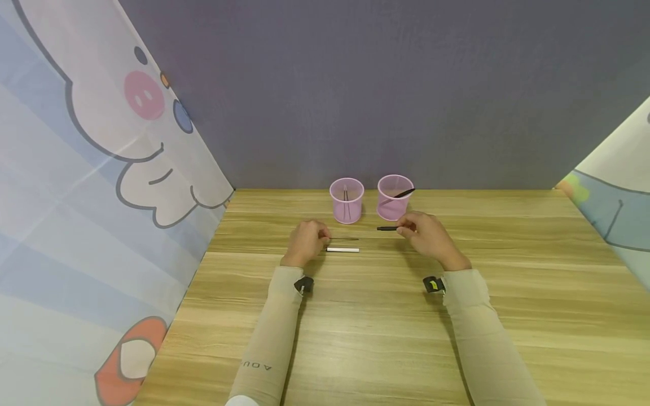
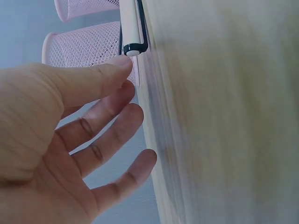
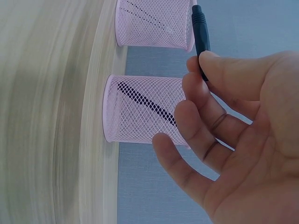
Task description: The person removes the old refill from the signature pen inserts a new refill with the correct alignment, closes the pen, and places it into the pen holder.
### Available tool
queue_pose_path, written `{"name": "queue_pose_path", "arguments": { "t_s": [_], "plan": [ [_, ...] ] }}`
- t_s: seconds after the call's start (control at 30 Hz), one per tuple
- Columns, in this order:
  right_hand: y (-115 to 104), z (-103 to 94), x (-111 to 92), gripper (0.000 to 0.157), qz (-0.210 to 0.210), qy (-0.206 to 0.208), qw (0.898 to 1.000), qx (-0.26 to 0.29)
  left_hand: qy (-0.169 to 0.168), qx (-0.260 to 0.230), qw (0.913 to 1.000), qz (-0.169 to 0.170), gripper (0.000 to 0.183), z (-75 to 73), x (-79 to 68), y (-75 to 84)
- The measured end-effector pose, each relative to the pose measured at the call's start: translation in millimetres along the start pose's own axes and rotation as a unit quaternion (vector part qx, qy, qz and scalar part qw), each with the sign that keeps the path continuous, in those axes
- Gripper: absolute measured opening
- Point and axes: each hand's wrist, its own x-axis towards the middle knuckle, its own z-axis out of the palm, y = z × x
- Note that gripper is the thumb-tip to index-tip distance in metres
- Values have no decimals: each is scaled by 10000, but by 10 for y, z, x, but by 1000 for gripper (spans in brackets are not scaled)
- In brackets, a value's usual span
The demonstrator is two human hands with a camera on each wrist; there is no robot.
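Note:
My left hand (image 1: pixel 306 241) pinches one end of a thin dark stick (image 1: pixel 346 239) between thumb and forefinger, low over the table. Just in front of it lies a white pen (image 1: pixel 343 250), whose black end and clip show in the left wrist view. A black pen (image 3: pixel 201 35) with a ribbed end is pinched by the thumb and forefinger of my right hand (image 1: pixel 428 237); its other fingers are loosely bent. Behind the hands stand two pink mesh cups. The left cup (image 1: pixel 347 213) contains thin dark sticks (image 1: pixel 346 196); a thicker black pen (image 1: pixel 404 193) leans in the right cup (image 1: pixel 390 211).
The wooden table (image 1: pixel 365 327) ends at a dark grey wall (image 1: pixel 355 96) close behind the cups. A cartoon-printed curtain (image 1: pixel 76 186) hangs along the left side, and another printed cloth (image 1: pixel 614 186) is at the right.

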Motion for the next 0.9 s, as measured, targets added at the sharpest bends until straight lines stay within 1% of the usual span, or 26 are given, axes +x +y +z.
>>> {"name": "queue_pose_path", "arguments": {
  "t_s": [0.23,0.43,0.63,0.9],
  "plan": [
    [-5,-1,13,9,-5,26,10000,-58,-77,0,9998,-166,3,-8,3,-30],
    [3,2,12,9,13,17,10000,-38,-107,34,9997,-210,2,-8,6,-52],
    [5,6,9,8,-15,36,10000,-57,-126,35,9992,-375,4,-16,2,-55],
    [9,1,13,8,-20,39,10000,-44,-207,-39,9988,-451,6,-16,3,-54]
  ]
}}
